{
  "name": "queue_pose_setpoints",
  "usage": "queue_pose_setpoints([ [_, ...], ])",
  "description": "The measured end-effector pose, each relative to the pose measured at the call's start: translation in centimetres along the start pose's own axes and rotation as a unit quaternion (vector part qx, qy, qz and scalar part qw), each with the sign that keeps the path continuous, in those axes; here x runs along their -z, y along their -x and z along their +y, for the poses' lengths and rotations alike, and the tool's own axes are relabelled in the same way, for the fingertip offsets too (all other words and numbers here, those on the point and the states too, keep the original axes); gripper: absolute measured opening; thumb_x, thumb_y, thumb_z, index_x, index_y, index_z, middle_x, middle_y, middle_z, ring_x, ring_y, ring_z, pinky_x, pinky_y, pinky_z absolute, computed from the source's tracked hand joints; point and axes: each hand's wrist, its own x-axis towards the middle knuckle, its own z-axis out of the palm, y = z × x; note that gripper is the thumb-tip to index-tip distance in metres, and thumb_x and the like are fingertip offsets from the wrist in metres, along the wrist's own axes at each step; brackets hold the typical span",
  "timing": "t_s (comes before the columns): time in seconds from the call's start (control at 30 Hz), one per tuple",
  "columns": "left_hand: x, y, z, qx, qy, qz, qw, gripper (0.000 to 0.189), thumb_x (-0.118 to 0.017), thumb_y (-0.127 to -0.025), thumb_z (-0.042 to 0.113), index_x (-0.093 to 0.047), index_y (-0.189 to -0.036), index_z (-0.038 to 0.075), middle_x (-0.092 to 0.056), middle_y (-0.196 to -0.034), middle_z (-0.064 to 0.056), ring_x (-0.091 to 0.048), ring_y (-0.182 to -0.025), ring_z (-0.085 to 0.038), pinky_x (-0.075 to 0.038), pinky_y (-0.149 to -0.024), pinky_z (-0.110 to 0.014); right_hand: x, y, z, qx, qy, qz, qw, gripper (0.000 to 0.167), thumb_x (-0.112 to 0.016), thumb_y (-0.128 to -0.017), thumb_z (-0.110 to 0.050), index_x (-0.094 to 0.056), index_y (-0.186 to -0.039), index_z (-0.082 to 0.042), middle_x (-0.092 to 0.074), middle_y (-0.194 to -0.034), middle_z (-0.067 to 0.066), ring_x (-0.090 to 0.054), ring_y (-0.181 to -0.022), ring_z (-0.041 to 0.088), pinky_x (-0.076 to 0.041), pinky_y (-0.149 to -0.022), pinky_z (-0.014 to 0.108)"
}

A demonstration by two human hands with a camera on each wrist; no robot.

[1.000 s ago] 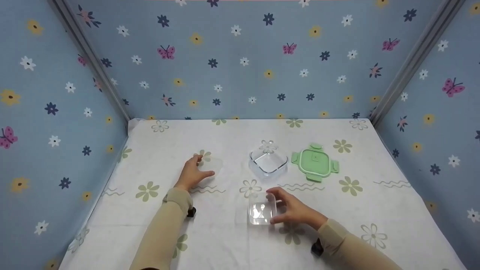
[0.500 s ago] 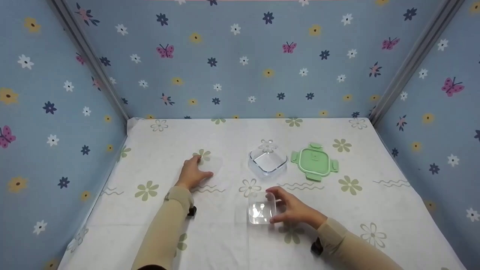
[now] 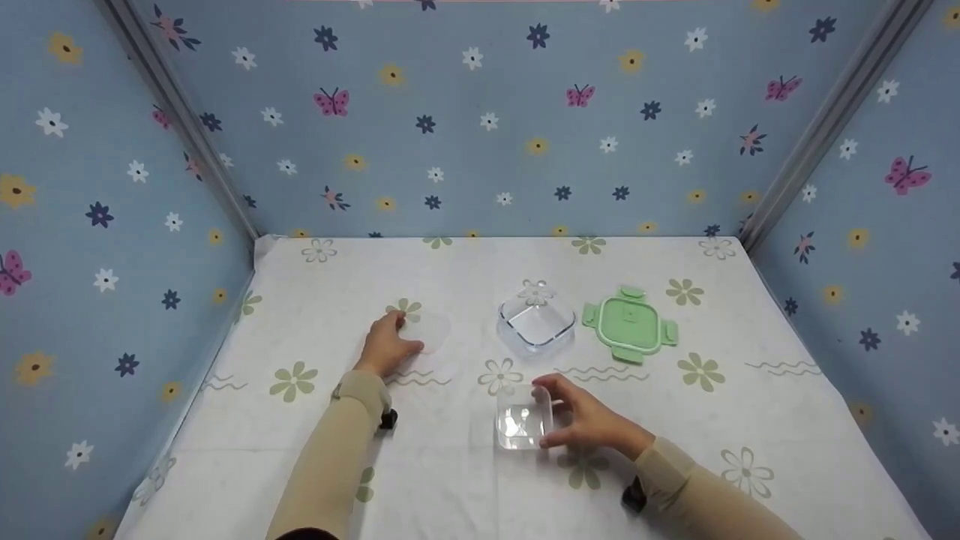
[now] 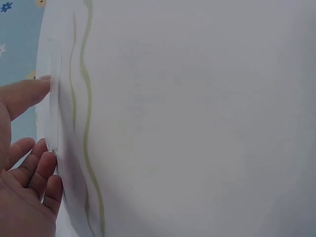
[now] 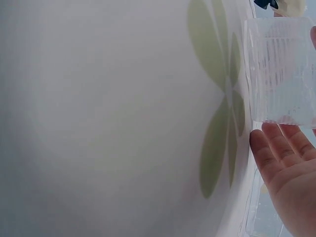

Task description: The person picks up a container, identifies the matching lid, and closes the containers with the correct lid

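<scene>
My left hand [image 3: 385, 347] grips a thin, see-through flat piece [image 4: 54, 98] like a lid, with thumb and fingers at opposite edges. In the head view this piece [image 3: 433, 334] is faint against the white cloth, low over the left middle of the table. Nearer the front, my right hand [image 3: 589, 420] holds a small clear plastic box [image 3: 523, 418] from its right side, thumb at the near end and fingers at the far end. The right wrist view shows the ribbed wall of the box [image 5: 279, 74] beside the fingers.
Behind the right hand stands a square glass container [image 3: 537, 322], its top uncovered. To its right lies a green lid [image 3: 630, 325] with clip flaps on its sides. A flowered white cloth [image 3: 300, 442] covers the table, and patterned panels [image 3: 480, 120] enclose it.
The fingers and thumb of my left hand have come slightly closer together, and the clear flat piece has shifted a little. The right hand and the plastic box stay where they were.
</scene>
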Motion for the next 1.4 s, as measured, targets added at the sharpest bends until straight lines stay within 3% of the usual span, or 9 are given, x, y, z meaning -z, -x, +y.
queue_pose_setpoints([
  [0.2, 0.0, 0.1, 0.3, -0.001, 0.012, 0.004, 0.9999, 0.075, -0.076, -0.093, 0.016, -0.044, -0.157, -0.007, -0.049, -0.161, -0.028, -0.042, -0.154, -0.046, -0.032, -0.132, -0.053, 0.0, -0.1, 0.2, 0.010, 0.003, 0.001, 0.9999, 0.092, -0.097, -0.077, -0.014, -0.045, -0.153, -0.005, -0.055, -0.152, 0.022, -0.060, -0.137, 0.045, -0.050, -0.116, 0.056],
  [0.5, 0.3, 0.4, 0.5, 0.010, 0.001, 0.012, 0.9999, 0.079, -0.078, -0.092, 0.017, -0.042, -0.157, -0.011, -0.049, -0.156, -0.032, -0.045, -0.150, -0.047, -0.034, -0.130, -0.054, 0.1, -0.1, 0.1, 0.011, -0.008, -0.001, 0.9999, 0.095, -0.096, -0.078, -0.011, -0.043, -0.155, 0.000, -0.053, -0.154, 0.025, -0.059, -0.138, 0.048, -0.048, -0.117, 0.061],
  [0.93, 0.4, 0.9, 0.4, -0.001, 0.046, 0.029, 0.9985, 0.063, -0.074, -0.095, 0.006, -0.046, -0.150, -0.010, -0.053, -0.151, -0.031, -0.051, -0.145, -0.044, -0.040, -0.126, -0.054, -0.1, 0.0, 0.3, 0.015, -0.007, 0.000, 0.9999, 0.094, -0.096, -0.077, -0.011, -0.043, -0.154, -0.001, -0.054, -0.152, 0.026, -0.058, -0.138, 0.049, -0.048, -0.117, 0.062],
  [1.17, 0.8, 1.0, 0.3, -0.016, 0.067, 0.042, 0.9968, 0.054, -0.071, -0.097, 0.001, -0.051, -0.146, -0.009, -0.059, -0.143, -0.029, -0.058, -0.129, -0.041, -0.050, -0.113, -0.053, -0.1, -0.1, 0.0, 0.014, -0.011, -0.001, 0.9998, 0.093, -0.097, -0.077, -0.011, -0.045, -0.153, -0.003, -0.055, -0.152, 0.026, -0.059, -0.138, 0.048, -0.049, -0.117, 0.059],
  [1.4, 1.3, 1.3, 0.4, -0.016, 0.081, 0.041, 0.9958, 0.049, -0.071, -0.096, 0.001, -0.056, -0.142, -0.008, -0.063, -0.135, -0.025, -0.061, -0.121, -0.036, -0.053, -0.107, -0.048, 0.0, 0.0, -0.1, 0.011, -0.018, -0.002, 0.9998, 0.092, -0.096, -0.077, -0.010, -0.045, -0.154, -0.004, -0.053, -0.154, 0.027, -0.059, -0.137, 0.050, -0.050, -0.116, 0.061],
])
